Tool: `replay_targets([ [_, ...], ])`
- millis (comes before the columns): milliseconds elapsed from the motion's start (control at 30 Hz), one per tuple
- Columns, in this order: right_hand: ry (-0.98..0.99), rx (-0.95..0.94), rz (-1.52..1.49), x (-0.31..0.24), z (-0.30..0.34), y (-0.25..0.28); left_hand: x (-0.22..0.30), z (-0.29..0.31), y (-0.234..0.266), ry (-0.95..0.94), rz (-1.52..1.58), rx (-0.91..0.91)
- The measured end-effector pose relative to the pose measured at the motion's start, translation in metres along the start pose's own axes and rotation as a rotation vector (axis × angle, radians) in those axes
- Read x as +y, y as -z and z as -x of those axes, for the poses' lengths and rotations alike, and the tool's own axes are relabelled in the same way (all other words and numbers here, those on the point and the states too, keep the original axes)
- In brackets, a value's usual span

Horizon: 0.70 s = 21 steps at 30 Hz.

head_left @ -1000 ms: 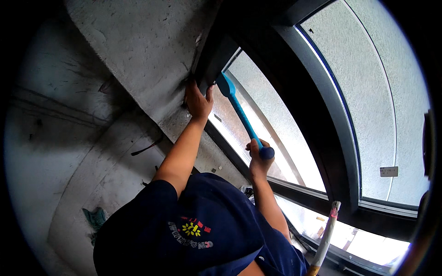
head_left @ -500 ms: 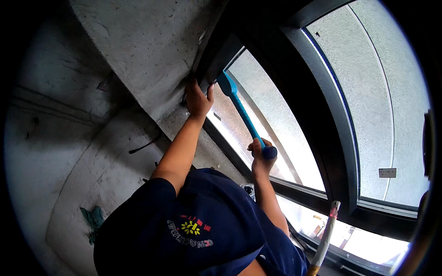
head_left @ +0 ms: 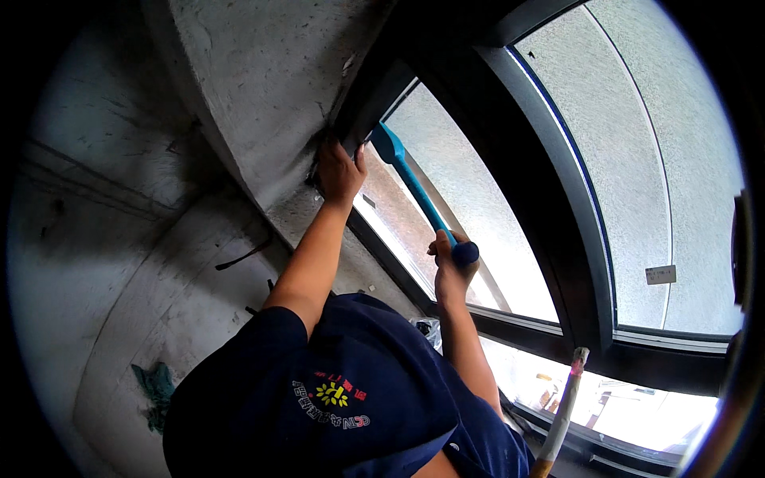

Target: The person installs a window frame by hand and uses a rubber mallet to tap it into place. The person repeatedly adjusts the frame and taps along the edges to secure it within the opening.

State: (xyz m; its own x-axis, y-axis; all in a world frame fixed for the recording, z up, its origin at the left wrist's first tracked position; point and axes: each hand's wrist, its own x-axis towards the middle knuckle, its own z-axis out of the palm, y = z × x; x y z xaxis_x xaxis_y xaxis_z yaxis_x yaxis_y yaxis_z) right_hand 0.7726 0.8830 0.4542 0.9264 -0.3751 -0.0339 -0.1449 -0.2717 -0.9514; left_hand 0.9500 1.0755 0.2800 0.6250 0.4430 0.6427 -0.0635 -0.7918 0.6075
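Observation:
My right hand point(head_left: 453, 267) is closed round the handle of a teal tool point(head_left: 418, 191) with a flat, paddle-shaped head and a dark blue rounded butt. The head slants up and left, its tip against the inner edge of the dark window frame point(head_left: 374, 103), beside the glass. Just left of that tip, my left hand point(head_left: 341, 174) grips the frame's edge, thumb on the glass side and fingers on the wall side. Its fingertips are partly lost in shadow. Whether it also pinches something small there, I cannot make out.
A rough grey wall point(head_left: 247, 88) borders the frame on the left. Another glass pane point(head_left: 637, 167) stands to the right, with a small label point(head_left: 660, 275). A lit cigarette point(head_left: 564, 410) juts up close at lower right. A green cloth point(head_left: 153, 390) lies at lower left.
The view has shifted slightly, so the window sits a little further left. Both hands and the teal tool keep nearly the same places against the frame.

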Motion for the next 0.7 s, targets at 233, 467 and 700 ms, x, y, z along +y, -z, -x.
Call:
replay_targets([
  [233, 0.031, 0.087, -0.078, 0.035, 0.007, -0.016, 0.007, -0.009, 0.011, 0.018, 0.128, -0.039],
  [467, 0.012, 0.025, -0.097, 0.056, -0.001, -0.016, 0.008, -0.008, 0.010, 0.050, 0.060, -0.055],
  [700, 0.023, -0.010, -0.099, 0.050, -0.002, -0.011, 0.006, -0.003, 0.004, 0.019, 0.035, -0.018],
])
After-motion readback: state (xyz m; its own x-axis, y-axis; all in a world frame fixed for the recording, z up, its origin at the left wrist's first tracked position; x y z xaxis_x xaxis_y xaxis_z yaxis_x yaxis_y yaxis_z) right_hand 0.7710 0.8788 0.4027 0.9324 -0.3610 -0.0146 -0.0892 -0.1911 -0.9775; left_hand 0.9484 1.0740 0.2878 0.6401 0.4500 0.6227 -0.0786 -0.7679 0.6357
